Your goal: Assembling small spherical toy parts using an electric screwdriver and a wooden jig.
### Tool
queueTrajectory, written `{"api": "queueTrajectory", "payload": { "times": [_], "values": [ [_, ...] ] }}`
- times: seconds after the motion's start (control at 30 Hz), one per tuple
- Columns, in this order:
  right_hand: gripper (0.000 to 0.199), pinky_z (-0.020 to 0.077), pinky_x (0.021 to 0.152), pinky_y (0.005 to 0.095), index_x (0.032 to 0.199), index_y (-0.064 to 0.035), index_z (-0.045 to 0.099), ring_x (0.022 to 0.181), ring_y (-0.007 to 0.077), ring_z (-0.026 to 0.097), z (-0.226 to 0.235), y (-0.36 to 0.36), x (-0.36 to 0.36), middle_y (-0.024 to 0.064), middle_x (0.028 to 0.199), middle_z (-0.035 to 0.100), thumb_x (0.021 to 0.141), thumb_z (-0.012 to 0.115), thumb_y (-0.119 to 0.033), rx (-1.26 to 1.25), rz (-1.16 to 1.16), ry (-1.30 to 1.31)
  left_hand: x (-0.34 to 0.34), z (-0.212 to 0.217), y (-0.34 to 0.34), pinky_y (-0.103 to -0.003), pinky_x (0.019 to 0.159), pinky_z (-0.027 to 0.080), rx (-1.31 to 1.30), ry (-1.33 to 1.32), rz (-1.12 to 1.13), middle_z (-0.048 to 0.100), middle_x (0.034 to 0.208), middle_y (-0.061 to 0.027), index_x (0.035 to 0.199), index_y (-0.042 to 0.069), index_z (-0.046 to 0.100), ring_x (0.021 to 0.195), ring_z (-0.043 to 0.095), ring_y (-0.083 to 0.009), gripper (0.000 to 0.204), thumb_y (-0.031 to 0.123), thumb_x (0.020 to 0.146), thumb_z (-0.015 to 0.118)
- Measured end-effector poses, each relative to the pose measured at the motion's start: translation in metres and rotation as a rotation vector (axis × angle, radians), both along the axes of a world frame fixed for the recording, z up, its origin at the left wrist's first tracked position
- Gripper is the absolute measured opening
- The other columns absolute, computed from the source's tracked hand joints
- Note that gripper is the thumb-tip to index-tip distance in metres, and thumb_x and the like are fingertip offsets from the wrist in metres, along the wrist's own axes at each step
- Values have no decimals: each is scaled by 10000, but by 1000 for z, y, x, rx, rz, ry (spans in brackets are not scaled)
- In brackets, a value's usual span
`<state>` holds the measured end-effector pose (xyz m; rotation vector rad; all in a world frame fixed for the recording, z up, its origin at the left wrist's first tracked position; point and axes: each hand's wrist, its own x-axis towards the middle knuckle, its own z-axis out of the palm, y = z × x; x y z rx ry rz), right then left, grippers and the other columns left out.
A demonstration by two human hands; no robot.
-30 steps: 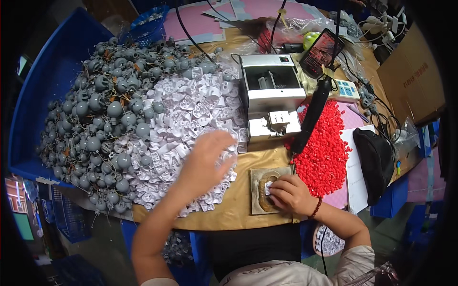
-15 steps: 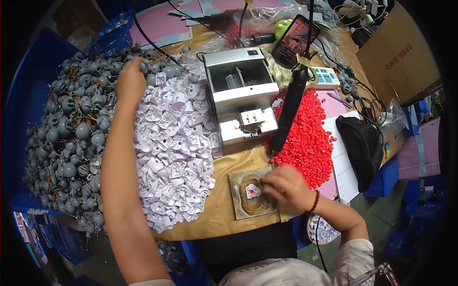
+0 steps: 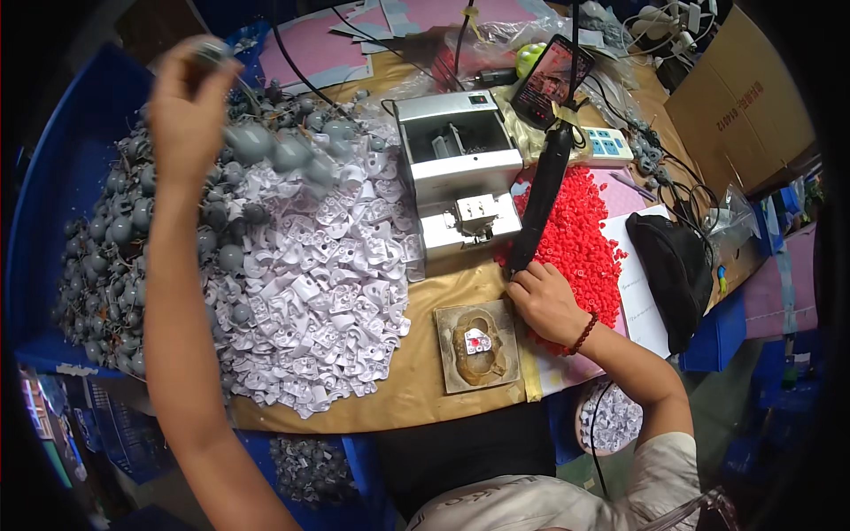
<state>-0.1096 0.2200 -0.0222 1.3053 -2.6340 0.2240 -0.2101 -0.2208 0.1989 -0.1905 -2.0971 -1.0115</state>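
A head-worn fisheye looks down over the table (image 3: 421, 389) from nearby.

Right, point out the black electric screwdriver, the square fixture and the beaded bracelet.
Black electric screwdriver (image 3: 541, 195): head view, middle of body.
Square fixture (image 3: 446, 326): head view, upper-left rim.
Beaded bracelet (image 3: 586, 331): head view, its beads.

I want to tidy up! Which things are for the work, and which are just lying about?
Likely for work: grey round parts, white plastic pieces, red pieces, square fixture, silver screw feeder, black electric screwdriver.

Probably lying about: phone, black pouch, cardboard box.
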Motion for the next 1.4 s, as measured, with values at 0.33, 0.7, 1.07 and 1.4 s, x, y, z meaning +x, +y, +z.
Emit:
{"api": "queueTrajectory", "payload": {
  "times": [0.33, 0.7, 1.07, 1.4],
  "values": [
    [140, 527, 804, 414, 997, -28, 700, 918, 294, 637, 76, 4, 3, 115, 969, 666, 876, 733, -92, -444, -132, -287, 84, -32, 64, -314, 981, 544, 175, -188, -255, 681, 1153, -95, 1273, 6, 583, 1125, 671, -191, 359, -50, 932, 684],
    [404, 560, 943, 370, 1396, 25, 502, 1040, 211, 679, 128, -147, -12, 153, 1157, 671, 1061, 571, -190, -1254, -125, -1803, 162, -88, 104, -425, 841, 572, -382, -137, -515, 655, 1166, -124, 1189, 82, 649, 1050, 672, -324, 447, -103, 783, 662],
    [244, 560, 679, 332, 1144, 12, 665, 720, 225, 724, 115, -126, -5, 141, 871, 753, 940, 674, -122, -637, -82, -984, 143, -151, 77, -492, 1075, 397, -632, -417, -120, 573, 1333, -163, 1342, 72, 582, 1242, 514, -365, 569, 165, 822, 794],
    [180, 554, 685, 313, 1096, 9, 701, 816, 182, 705, 168, -77, 38, 96, 991, 740, 919, 676, 28, -717, 171, -971, 198, -116, 153, -482, 1106, 396, -50, -347, -645, 518, 1400, -202, 1477, 13, 450, 1329, 472, -387, 866, 356, 797, 862]
  ]
}}
